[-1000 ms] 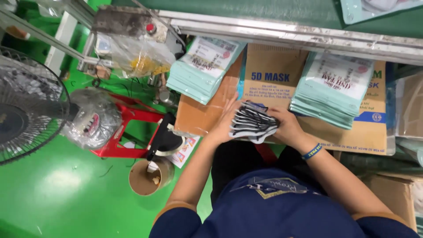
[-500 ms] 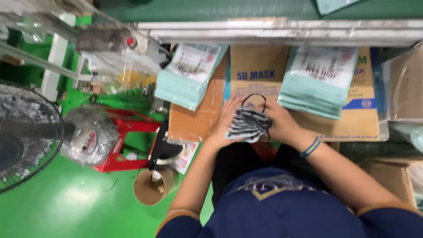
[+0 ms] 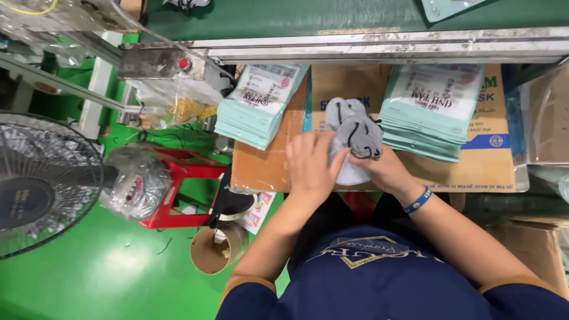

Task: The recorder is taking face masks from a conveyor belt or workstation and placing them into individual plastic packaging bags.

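My left hand (image 3: 311,166) and my right hand (image 3: 384,169) both hold a small stack of grey face masks (image 3: 354,133) with black ear loops, over a flat brown cardboard sheet (image 3: 267,166). The masks are fanned upward between the hands. A stack of pale green printed pouches (image 3: 261,104) lies to the left of the masks, and a second such stack (image 3: 430,109) lies to the right. A blue band circles my right wrist.
A green conveyor belt with a metal rail (image 3: 379,50) runs across the top. A wire-guard fan (image 3: 44,184) stands at left, beside a red stool (image 3: 178,186) and a cardboard tube (image 3: 216,255) on the green floor. Cardboard boxes (image 3: 548,112) sit at right.
The masks went from a flat, dark-printed bundle to fanned upward, grey sides showing. The camera view shifted so the hands sit higher and closer.
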